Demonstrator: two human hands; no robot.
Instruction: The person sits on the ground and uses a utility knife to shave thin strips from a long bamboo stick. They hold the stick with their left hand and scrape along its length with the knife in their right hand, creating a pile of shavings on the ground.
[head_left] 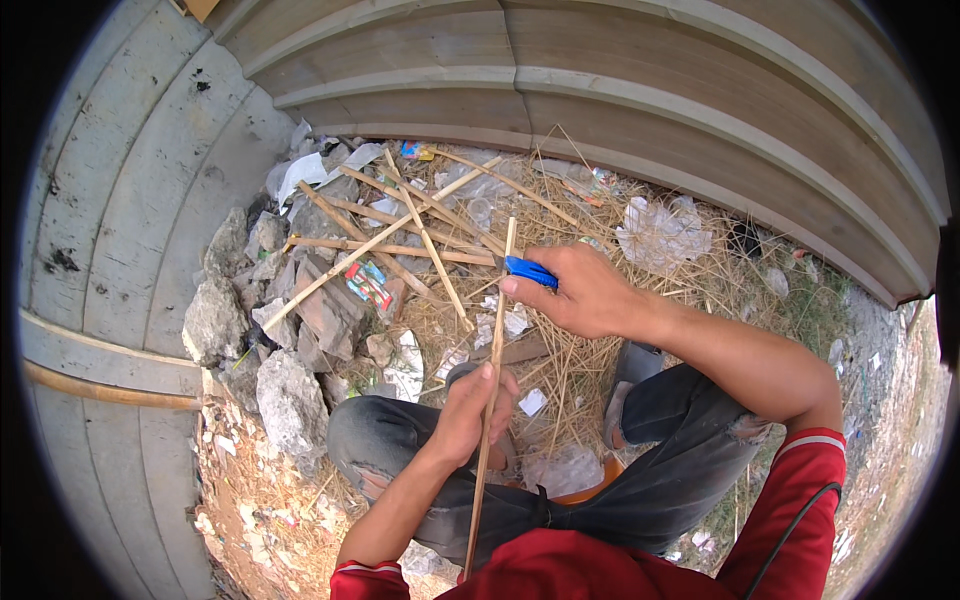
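My left hand (471, 408) is wrapped round a long thin wooden stick (484, 463), which runs upright in front of me from my lap past both hands. My right hand (572, 291) is closed round a blue-handled utility knife (531, 271). The knife's tip end lies against the stick near its top, with the right thumb beside the wood; the blade itself is too small to make out clearly. Beyond my hands several similar sticks (423, 232) lie crossed over one another on the ground.
Grey rocks (293, 401) are heaped at the left. A corrugated metal wall (640, 95) closes off the far side, and a pale panel wall (130, 190) stands left. Straw, wood shavings, a crumpled clear plastic bag (663, 232) and wrappers (369, 285) litter the ground.
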